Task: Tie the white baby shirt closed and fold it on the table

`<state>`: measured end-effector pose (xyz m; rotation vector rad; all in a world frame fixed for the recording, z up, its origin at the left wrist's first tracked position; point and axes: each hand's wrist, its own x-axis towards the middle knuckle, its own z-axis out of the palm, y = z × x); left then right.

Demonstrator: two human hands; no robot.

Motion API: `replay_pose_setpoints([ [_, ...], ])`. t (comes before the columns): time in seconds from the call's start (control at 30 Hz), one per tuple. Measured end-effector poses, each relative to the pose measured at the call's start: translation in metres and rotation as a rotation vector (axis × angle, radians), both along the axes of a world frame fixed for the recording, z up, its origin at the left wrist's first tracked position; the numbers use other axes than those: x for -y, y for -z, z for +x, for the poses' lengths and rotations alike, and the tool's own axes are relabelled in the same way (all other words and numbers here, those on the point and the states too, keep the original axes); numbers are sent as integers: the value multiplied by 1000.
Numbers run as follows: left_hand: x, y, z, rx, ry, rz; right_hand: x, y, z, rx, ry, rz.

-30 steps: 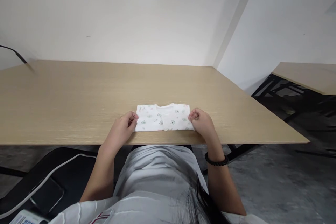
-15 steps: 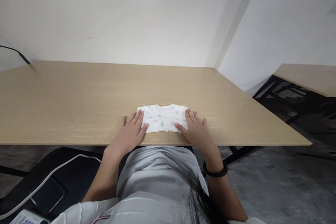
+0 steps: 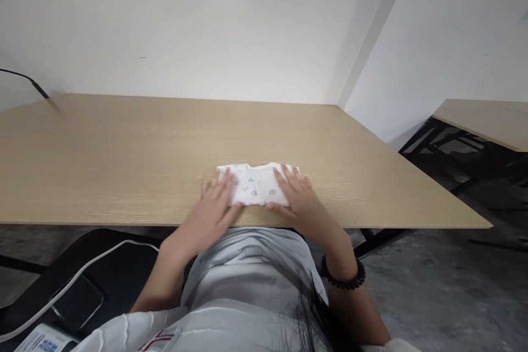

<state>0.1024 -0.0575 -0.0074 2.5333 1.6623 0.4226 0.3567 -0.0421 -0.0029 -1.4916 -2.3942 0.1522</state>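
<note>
A small white garment (image 3: 256, 186) with little printed figures lies folded into a flat rectangle near the front edge of the table, its curved neckline on the far side. My left hand (image 3: 212, 203) rests over its left end, fingers stretched out and slightly blurred. Over the right end lies my right hand (image 3: 300, 201), palm down with the fingers spread. Both thumbs point inward along the near edge of the cloth. Neither hand grips anything; the garment's two ends are partly hidden beneath the fingers.
The wooden table (image 3: 165, 137) reaches back to a white wall (image 3: 198, 38). A black cable end (image 3: 40, 89) stands at the far left. Below left are a black chair (image 3: 119, 280) and a white cable (image 3: 88, 264). Another table (image 3: 490, 121) stands at the right.
Both hands have slid inward over the garment, the left toward the right and the right toward the left, covering more of it. The garment stays in nearly the same place.
</note>
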Motion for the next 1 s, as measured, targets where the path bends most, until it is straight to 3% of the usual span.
replay_pose_setpoints([
  [0.07, 6, 2, 11, -42, 242, -24, 2, 5, -10, 36, -80, -42],
  [0.13, 9, 6, 15, -67, 328, -23, 4, 11, -15, 55, -92, -62],
  [0.43, 14, 17, -15, -77, 44, 30, 9, 14, 28, 0, -1, -119],
  [0.67, 12, 17, -43, -30, 123, 81, 19, 16, 69, -178, -110, -121],
  [0.87, 22, -5, -55, 110, 276, 57, 23, 9, 65, -303, -203, -41],
  [1.0, 34, -15, -57, 346, 271, 86, 32, -2, 65, -460, -190, -22],
])
